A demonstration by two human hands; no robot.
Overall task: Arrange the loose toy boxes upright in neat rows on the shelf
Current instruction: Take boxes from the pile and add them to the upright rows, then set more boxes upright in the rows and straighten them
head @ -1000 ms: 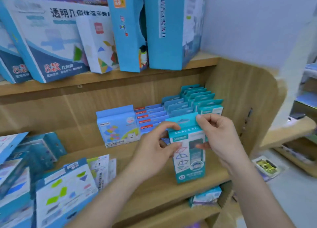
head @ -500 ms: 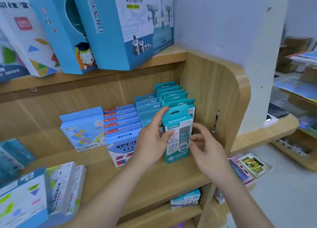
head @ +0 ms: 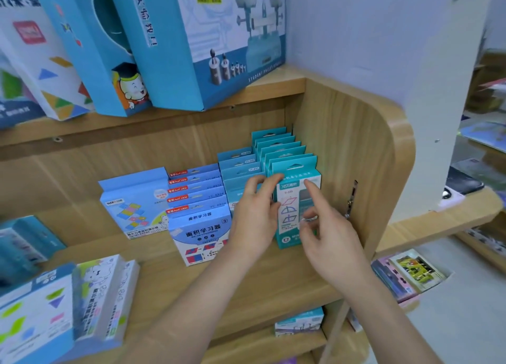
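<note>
The teal box (head: 289,199) stands upright, fronting the right-hand row (head: 279,150) on the shelf (head: 273,281). My left hand (head: 254,218) lies against its left edge, thumb hidden, grip unclear. My right hand (head: 325,235), forefinger straight on its face, hides its lower corner.

Wooden shelf (head: 273,281) with upright rows of toy boxes (head: 284,155) (teal rightmost, blue beside)

Wood-grain shelf (head: 273,284), glossy cardboard toy boxes (head: 290,169)

left hand (head: 256,216) fingers loosely bent; right hand (head: 325,235) index extended.
</note>
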